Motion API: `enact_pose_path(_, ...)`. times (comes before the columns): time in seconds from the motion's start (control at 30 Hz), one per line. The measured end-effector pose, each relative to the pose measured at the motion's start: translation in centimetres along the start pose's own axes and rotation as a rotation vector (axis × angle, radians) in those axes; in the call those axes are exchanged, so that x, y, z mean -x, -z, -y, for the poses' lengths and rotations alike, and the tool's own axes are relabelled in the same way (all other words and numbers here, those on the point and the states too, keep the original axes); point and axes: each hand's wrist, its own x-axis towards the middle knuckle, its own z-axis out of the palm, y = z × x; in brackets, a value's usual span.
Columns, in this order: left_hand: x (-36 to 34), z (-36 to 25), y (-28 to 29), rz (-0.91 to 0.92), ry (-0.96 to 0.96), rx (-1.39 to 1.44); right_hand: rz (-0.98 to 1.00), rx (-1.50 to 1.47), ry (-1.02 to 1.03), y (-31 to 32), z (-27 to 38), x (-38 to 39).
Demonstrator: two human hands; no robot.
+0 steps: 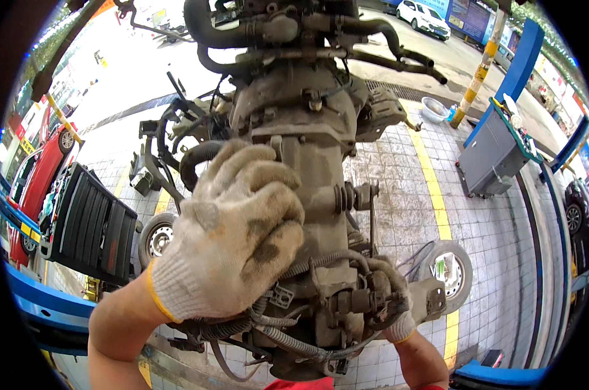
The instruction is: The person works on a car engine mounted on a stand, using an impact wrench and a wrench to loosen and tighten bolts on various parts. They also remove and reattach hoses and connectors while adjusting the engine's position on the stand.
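Note:
A large dirty grey engine and gearbox assembly (314, 149) stands in the middle, hung with black hoses and wiring. My left hand (232, 234), in a soiled white knit glove, is laid against its left side with the fingers curled onto the casing. My right hand (395, 299), also gloved, reaches in low on the right. It is wrapped around a bracket and corrugated cable (294, 341) near the bottom; most of that hand is hidden behind the parts.
A black tool cart (89, 224) stands at the left beside a red car (38, 175). Small wheels (450, 270) sit under the assembly. A grey cabinet (492, 153) and blue lift posts (518, 62) are at the right, a yellow floor line (431, 175) between.

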Motion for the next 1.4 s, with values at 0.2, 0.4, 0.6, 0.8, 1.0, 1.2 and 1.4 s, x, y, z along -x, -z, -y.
enact_pose_path(0.2,-0.3,-0.5,1.0,0.010,0.059,0.014,0.030,0.202,0.125,0.0,-0.1,0.2)
enact_pose_path(0.4,-0.6,0.3,1.5,0.008,0.026,0.071,0.074,0.121,-0.101,-0.3,1.4,0.1)
enact_pose_path(0.6,-0.2,1.0,1.7,-0.088,0.003,0.124,0.049,0.083,-0.178,-0.7,1.2,0.1)
enact_pose_path(0.8,1.0,2.2,1.6,-0.162,-0.007,0.216,-0.014,0.191,-0.179,-1.7,2.2,-1.6)
enact_pose_path(1.0,2.6,3.6,1.3,0.015,-0.041,0.306,-0.177,0.349,-0.145,-1.7,3.3,-2.3)
enact_pose_path(1.2,5.5,6.2,1.4,-0.137,-0.366,0.481,-0.371,0.527,-0.211,-0.7,6.6,0.4)
enact_pose_path(1.4,11.8,9.7,0.1,-0.511,-0.440,0.724,-0.580,0.612,-0.369,-2.3,10.1,5.6)
